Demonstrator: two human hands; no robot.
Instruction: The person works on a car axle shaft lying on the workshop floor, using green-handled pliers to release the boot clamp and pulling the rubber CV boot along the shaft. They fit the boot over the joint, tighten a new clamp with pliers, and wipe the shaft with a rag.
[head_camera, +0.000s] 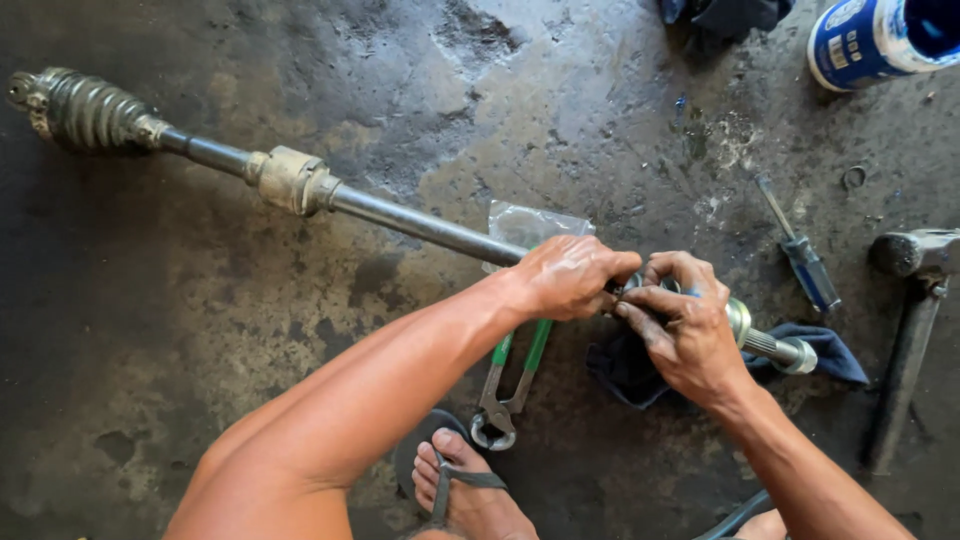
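Note:
A long steel axle shaft (420, 226) lies across an oily concrete floor, with a ribbed rubber boot (85, 108) at its far left end and a pale collar (292, 181) partway along. My left hand (565, 277) is closed over the shaft near its right end. My right hand (685, 325) grips a round metal part on the shaft right beside it, fingertips of both hands touching. The splined end (785, 349) sticks out past my right hand, resting on a dark blue rag (830, 355).
Green-handled pliers (515, 380) lie under my left forearm. A clear plastic bag (530, 225) sits behind the shaft. A blue-handled screwdriver (803, 260) and a hammer (910, 320) lie at right, a blue-and-white can (870, 40) at top right. My sandalled foot (460, 490) is at the bottom.

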